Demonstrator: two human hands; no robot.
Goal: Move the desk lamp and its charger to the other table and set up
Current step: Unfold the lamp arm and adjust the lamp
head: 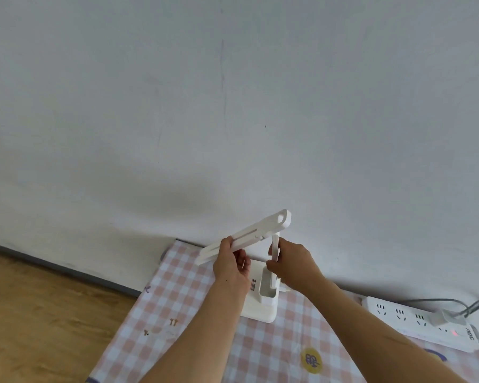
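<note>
White desk lamp (256, 236), pink-and-white checked tablecloth (183, 294), white power strip (415, 323), brown wood-grain floor (39, 313)

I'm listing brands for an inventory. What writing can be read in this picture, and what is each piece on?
"AOC": on the near end of the white power strip, seen upside down.
Label on the base of the desk lamp: red and black print, too small to read.
Yellow round sticker on the checked tablecloth: blue characters, too blurred to read.
</note>
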